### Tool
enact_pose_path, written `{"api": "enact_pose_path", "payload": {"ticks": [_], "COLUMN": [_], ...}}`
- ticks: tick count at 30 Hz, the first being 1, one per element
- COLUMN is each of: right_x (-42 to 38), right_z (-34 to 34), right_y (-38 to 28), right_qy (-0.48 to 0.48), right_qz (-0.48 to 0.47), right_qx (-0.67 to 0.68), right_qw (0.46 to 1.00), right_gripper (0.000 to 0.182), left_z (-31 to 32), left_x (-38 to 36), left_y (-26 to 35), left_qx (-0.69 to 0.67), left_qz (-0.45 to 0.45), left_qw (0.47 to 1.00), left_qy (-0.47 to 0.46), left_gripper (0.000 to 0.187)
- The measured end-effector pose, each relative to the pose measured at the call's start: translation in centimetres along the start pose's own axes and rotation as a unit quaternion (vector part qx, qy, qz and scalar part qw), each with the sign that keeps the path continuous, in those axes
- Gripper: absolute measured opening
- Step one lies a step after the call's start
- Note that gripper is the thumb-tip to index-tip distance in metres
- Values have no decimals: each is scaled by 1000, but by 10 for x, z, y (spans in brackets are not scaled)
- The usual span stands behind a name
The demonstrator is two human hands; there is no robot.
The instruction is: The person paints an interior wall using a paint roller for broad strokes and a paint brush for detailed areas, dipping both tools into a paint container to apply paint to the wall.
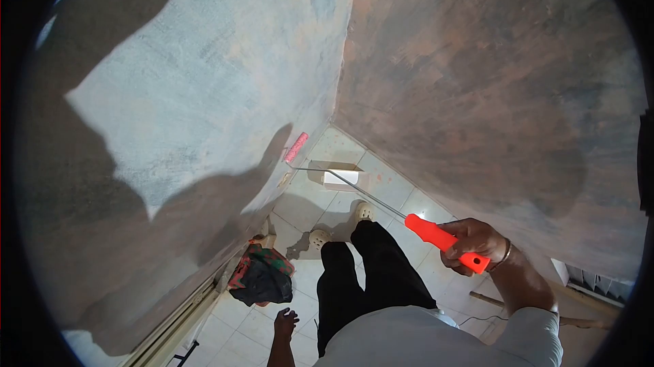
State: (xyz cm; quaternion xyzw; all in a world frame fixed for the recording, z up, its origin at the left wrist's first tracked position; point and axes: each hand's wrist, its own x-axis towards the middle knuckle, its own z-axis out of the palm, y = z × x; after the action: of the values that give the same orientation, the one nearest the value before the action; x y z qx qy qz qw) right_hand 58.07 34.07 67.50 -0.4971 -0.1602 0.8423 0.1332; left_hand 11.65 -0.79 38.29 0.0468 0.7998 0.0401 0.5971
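Observation:
My right hand (471, 246) is closed around the orange-red handle of a paint roller (426, 231). A long thin metal rod runs from the handle to a pink sleeve (297, 147), which overlaps the lower part of the left wall (204, 81) near the corner. Low at my side hangs my left hand (286, 321), its fingers loosely apart and holding nothing. Nearest to it is a dark cloth bundle (262, 277) with red and green patterned fabric, on the floor beside the left wall.
A white open box (342, 177) stands on the tiled floor (293, 209) near the corner, ahead of my clogs (364, 212). The right wall (470, 81) is patchy brown. A wooden pole (579, 323) and a thin cable lie at lower right.

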Motion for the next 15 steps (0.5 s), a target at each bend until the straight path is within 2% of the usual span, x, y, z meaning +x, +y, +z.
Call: {"api": "enact_pose_path", "payload": {"ticks": [2, 4, 5, 6, 7, 9, 11, 15], "right_x": [4, 52, 86, 123, 168, 249, 318, 408], "right_z": [5, -5, -19, -27, -50, -59, -66, -67], "right_y": [-3, 8, 18, 22, 36, 43, 56, 94], "right_qy": [22, 18, -25, -13, -36, 42, 49, 38], "right_qz": [24, -2, -30, -14, -46, 41, 67, 72], "right_qx": [-52, -32, -1, -16, -51, 19, 37, 72], "right_qw": [998, 999, 999, 1000, 997, 998, 996, 994], "right_gripper": [58, 46, 31, 22, 21, 16, 22, 24], "left_z": [-2, -2, -3, -2, -2, -2, -6, -13], "left_x": [10, 18, 19, 19, 16, 4, 0, -2], "left_y": [15, 28, 29, 34, 40, 47, 36, 4], "left_qx": [-30, -32, -35, -52, -54, -26, -22, 5], "left_qz": [25, 56, 83, 93, 93, 107, 98, 54], "left_qw": [999, 997, 995, 993, 993, 993, 995, 998], "left_qy": [-25, -33, -39, -48, -45, -29, -25, -13], "left_gripper": [47, 47, 46, 45, 45, 49, 49, 48]}}
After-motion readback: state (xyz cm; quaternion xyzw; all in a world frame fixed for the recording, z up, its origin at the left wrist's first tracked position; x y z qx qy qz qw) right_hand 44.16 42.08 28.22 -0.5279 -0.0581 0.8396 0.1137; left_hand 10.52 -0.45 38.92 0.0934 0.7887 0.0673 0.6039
